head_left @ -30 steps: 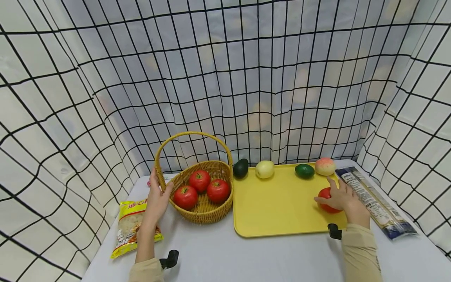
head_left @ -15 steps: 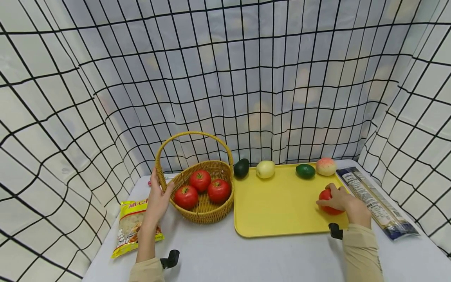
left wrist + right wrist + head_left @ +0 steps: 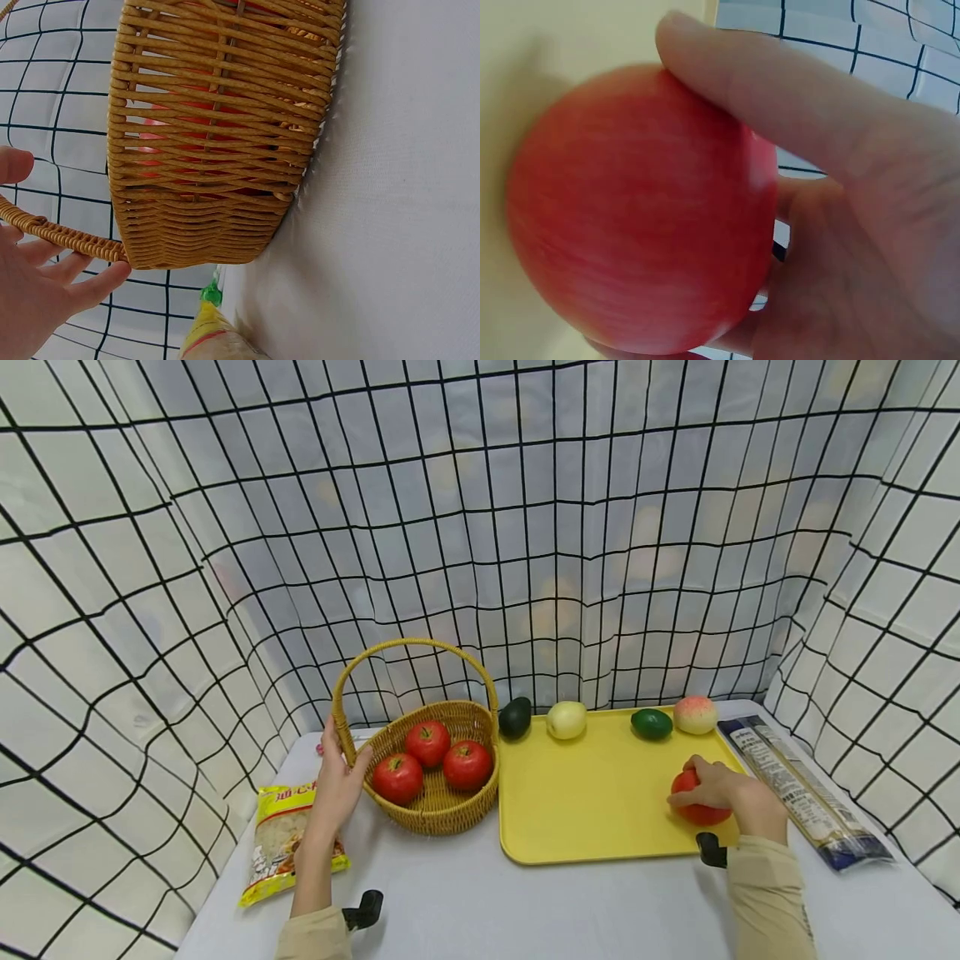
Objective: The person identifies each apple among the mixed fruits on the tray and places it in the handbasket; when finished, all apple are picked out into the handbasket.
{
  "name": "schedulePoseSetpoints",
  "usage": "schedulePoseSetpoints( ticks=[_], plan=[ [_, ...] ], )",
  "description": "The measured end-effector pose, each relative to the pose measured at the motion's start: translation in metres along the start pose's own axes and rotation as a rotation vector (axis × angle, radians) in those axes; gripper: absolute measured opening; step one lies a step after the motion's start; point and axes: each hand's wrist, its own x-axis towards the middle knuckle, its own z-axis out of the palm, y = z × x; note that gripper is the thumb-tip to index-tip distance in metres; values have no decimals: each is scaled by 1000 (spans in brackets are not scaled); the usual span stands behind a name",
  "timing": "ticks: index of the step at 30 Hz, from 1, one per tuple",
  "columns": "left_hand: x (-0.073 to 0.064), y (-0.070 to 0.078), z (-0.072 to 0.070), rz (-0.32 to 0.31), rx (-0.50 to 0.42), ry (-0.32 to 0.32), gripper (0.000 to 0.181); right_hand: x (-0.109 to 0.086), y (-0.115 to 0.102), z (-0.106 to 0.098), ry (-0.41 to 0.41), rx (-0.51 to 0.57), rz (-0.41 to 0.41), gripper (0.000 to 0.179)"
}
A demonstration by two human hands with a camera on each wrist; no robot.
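At the near right of the yellow tray [image 3: 585, 793], my right hand [image 3: 723, 789] holds a red apple [image 3: 686, 782]. In the right wrist view the thumb lies along one side of the streaked red apple [image 3: 641, 210], with other fingers partly hidden behind it. My left hand [image 3: 339, 789] touches the handle base of a wicker basket [image 3: 431, 822] on its left side. Seen from the left wrist, its fingers extend behind the handle [image 3: 71, 238], and the thumb stands apart from it. Several red fruits [image 3: 397, 778], which look like apples, lie inside the basket.
Along the tray's back edge sit a dark avocado [image 3: 515, 718], a pale yellow-green fruit [image 3: 566, 720], a green fruit [image 3: 652, 724] and a peach [image 3: 695, 715]. A yellow food bag [image 3: 281, 843] lies left, a long packet [image 3: 802, 793] right. Black netting [image 3: 555, 552] encloses the table.
My right hand has come down onto the red apple and its fingers have closed around it. The apple has shifted slightly left. My left hand stays at the basket handle.
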Motion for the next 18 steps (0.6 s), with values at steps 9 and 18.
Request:
schedulePoseSetpoints(
  ticks=[9, 18],
  plan=[
    [-4, -1, -1, -8, 1, 2, 88, 1, -38, 3, -18, -30, -124, 72],
    [-2, -1, 0, 14, -5, 10, 86, -11, -106, 25, -5, -60, -201, 68]
  ],
)
